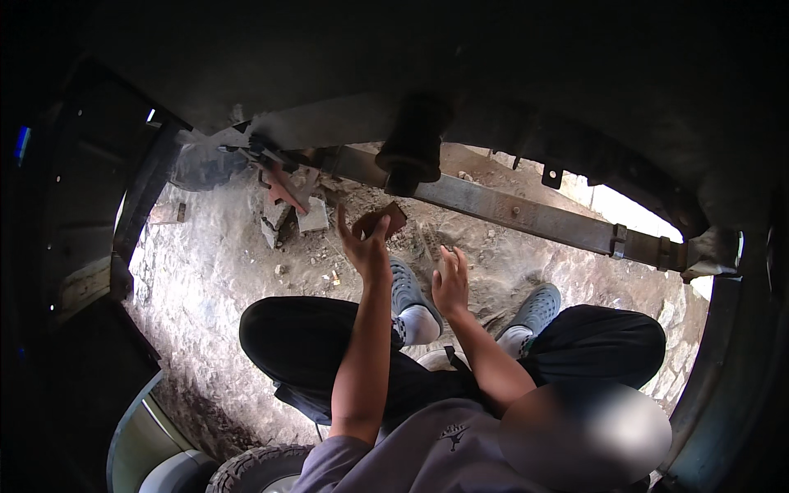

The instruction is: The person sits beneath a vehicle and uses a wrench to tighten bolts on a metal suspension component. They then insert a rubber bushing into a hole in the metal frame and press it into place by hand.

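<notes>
Apparently pinched between thumb and fingers, a flat reddish-brown piece [397, 218] sits at the top of the left hand [367, 249], its far end sticking out to the right past the thumb; the index finger stands up apart from it. The right hand [449, 287] is well apart from the left, lower and to the right, palm turned inward and fingers loosely raised, with the brown piece up and to its left. Below the hands are two gray clogs [537, 310], and bent knees in dark trousers [300, 337] spread to either side. Just beyond the brown piece, a long metal bar [493, 203] slants across the view, with a black stepped cylinder [411, 152] hanging over it. Left of the hands, broken gray slabs [313, 216] lie near a red metal stand [283, 191]. The ground [197, 271] is rough, pale and dusty, with rubble scattered about. Dark panels [411, 57] close in overhead, and a knobby tire [251, 472] shows at the lower left.
</notes>
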Motion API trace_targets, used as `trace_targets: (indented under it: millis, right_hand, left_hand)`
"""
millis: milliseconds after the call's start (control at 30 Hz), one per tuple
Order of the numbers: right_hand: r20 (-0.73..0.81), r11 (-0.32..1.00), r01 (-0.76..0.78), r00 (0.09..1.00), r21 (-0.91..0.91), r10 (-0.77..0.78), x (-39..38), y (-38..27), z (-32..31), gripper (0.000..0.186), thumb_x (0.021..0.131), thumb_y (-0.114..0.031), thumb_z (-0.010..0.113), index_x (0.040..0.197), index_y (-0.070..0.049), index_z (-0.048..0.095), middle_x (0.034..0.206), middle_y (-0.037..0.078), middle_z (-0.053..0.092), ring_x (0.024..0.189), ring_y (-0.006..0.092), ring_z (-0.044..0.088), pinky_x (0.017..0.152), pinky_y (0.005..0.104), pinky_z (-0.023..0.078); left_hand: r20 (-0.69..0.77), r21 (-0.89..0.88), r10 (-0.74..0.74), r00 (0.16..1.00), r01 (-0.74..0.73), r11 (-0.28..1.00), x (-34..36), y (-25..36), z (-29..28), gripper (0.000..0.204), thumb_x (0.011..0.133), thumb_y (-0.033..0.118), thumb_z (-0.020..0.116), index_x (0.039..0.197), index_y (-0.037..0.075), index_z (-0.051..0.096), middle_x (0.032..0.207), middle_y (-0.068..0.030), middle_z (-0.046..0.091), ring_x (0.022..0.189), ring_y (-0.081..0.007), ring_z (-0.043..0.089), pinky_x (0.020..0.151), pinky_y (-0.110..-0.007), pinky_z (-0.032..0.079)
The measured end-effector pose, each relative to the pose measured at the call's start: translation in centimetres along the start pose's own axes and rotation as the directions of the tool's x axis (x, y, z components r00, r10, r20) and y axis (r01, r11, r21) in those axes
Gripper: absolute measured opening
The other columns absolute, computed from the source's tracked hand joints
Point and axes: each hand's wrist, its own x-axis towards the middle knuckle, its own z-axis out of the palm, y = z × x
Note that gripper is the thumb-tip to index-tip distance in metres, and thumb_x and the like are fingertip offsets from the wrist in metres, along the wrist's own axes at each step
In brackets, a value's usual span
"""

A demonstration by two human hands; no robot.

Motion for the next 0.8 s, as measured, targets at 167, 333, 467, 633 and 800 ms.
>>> trace_targets:
  millis: [167, 333, 467, 633, 800]
  right_hand:
    - [0.135, 0.936, -0.102, 0.989, 0.338, 0.059, 2.1, -3.6, -1.2, 0.048, 0.092, -0.004, 0.066, 0.138, -0.013, 0.059, 0.143, 0.018, 0.052, 0.119, 0.0373, 0.062, 0.093, 0.0428, 0.056]
    - [0.106, 0.909, -0.069, 0.994, 0.41, 0.028, 2.7, -5.4, -1.8, 0.042, 0.09, 0.0, 0.064, 0.131, -0.009, 0.065, 0.136, 0.019, 0.056, 0.097, 0.033, 0.071, 0.08, 0.0388, 0.059]
    - [0.122, 0.915, -0.094, 0.991, 0.393, 0.05, 2.3, -4.6, -1.5, 0.044, 0.09, 0.001, 0.063, 0.133, -0.009, 0.064, 0.139, 0.02, 0.054, 0.087, 0.0296, 0.072, 0.078, 0.0384, 0.059]
    - [0.137, 0.924, -0.082, 0.99, 0.372, 0.033, 2.0, -4.2, -1.2, 0.047, 0.09, 0.003, 0.063, 0.136, -0.009, 0.062, 0.141, 0.018, 0.053, 0.083, 0.0255, 0.072, 0.075, 0.0353, 0.058]
    - [0.156, 0.935, -0.084, 0.987, 0.344, 0.031, 2.2, -4.0, -1.0, 0.05, 0.09, 0.005, 0.062, 0.138, -0.008, 0.06, 0.142, 0.015, 0.054, 0.086, 0.0213, 0.072, 0.072, 0.0309, 0.059]
  left_hand:
    - [0.005, -0.113, -0.103, 0.995, 0.103, 0.988, 5.1, -1.0, -1.0, 0.065, 0.081, 0.0, 0.081, 0.14, 0.004, 0.054, 0.118, -0.0082, 0.067, 0.101, -0.0194, 0.066, 0.09, -0.033, 0.054]
    - [-0.203, -0.218, 0.035, 0.979, -0.08, 0.973, 6.7, -0.9, 2.1, 0.066, 0.083, -0.003, 0.081, 0.141, 0.0, 0.05, 0.124, -0.0165, 0.064, 0.107, -0.0227, 0.065, 0.094, -0.032, 0.056]
    - [-0.267, 0.13, 0.152, 0.952, -0.121, 0.984, 6.6, -0.3, 3.4, 0.071, 0.082, 0.0, 0.083, 0.143, 0.001, 0.047, 0.13, -0.0183, 0.06, 0.108, -0.0262, 0.064, 0.094, -0.035, 0.057]
    - [-0.314, 0.215, 0.107, 0.943, -0.039, 0.976, 6.8, -1.0, 4.1, 0.073, 0.081, 0.007, 0.087, 0.143, 0.005, 0.048, 0.13, -0.0178, 0.059, 0.11, -0.0286, 0.064, 0.09, -0.039, 0.06]
    - [-0.025, -0.258, -0.328, 0.944, 0.311, 0.915, 9.2, -2.1, 3.4, 0.064, 0.082, 0.016, 0.088, 0.136, 0.007, 0.055, 0.123, -0.0117, 0.064, 0.106, -0.0248, 0.067, 0.078, -0.042, 0.062]
